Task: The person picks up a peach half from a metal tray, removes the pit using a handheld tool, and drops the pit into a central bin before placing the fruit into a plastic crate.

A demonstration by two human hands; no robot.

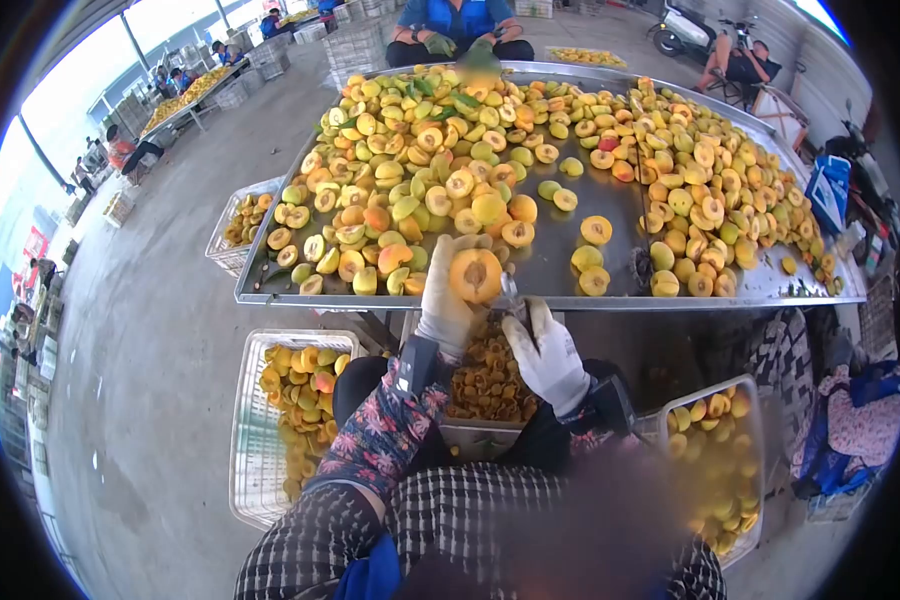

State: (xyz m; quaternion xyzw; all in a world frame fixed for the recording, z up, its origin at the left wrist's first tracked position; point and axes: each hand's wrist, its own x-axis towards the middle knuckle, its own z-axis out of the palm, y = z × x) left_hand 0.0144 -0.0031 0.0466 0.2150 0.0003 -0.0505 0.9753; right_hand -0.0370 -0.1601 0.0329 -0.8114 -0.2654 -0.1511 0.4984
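Observation:
My left hand (444, 308), in a pale glove, grips a peach half (476, 277), its cut face and brown centre turned up toward me. Gloved as well, my right hand (550, 358) closes round a small metal tool (510, 289), whose tip is close to the right side of the fruit; its exact kind is hard to make out. Both hands are at the near edge of the metal table (570, 255). Beneath them, between my knees, a box holds brown-orange pits and scraps (492, 380).
Heaps of halved peaches (400, 170) cover much of the table. White crates (250, 440) of peach halves stand at my left and right (755, 400). Opposite sits a person in a blue vest (460, 18). A scooter (685, 35) is parked at the back right.

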